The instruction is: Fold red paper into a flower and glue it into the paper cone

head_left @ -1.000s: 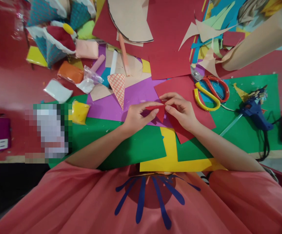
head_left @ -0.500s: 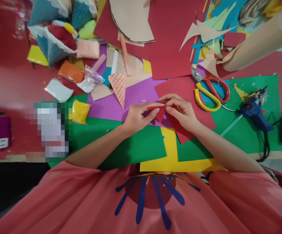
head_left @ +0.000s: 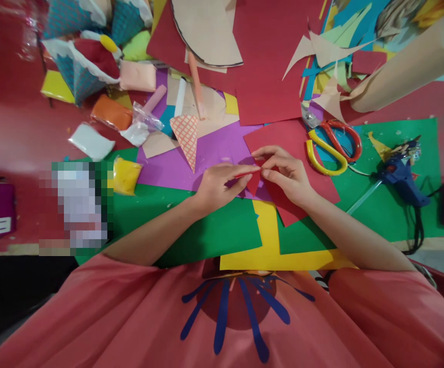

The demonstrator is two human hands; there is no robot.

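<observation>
A small red foam piece (head_left: pixel 253 185), pointed at its lower end, is held between both hands over the purple sheet (head_left: pixel 214 151). My left hand (head_left: pixel 220 185) pinches it between thumb and fingers from the left. From the right, my right hand (head_left: pixel 284 171) grips its edge with thumb and fingertips, above a larger red sheet (head_left: pixel 324 189). A small cone with an orange lattice pattern (head_left: pixel 186 139) lies to the left of my hands. To their right rest scissors (head_left: pixel 335 143) with one red and one yellow handle.
A blue glue gun (head_left: pixel 406 179) with a cable lies on the green sheet (head_left: pixel 429 143) at right. Several clay packets, such as the yellow one (head_left: pixel 127 175), lie at left. A beige roll (head_left: pixel 402 66) and paper scraps are at upper right.
My left fingers have straightened and moved slightly over the red piece, covering more of its top edge. The red piece's pointed end has shifted slightly downward.
</observation>
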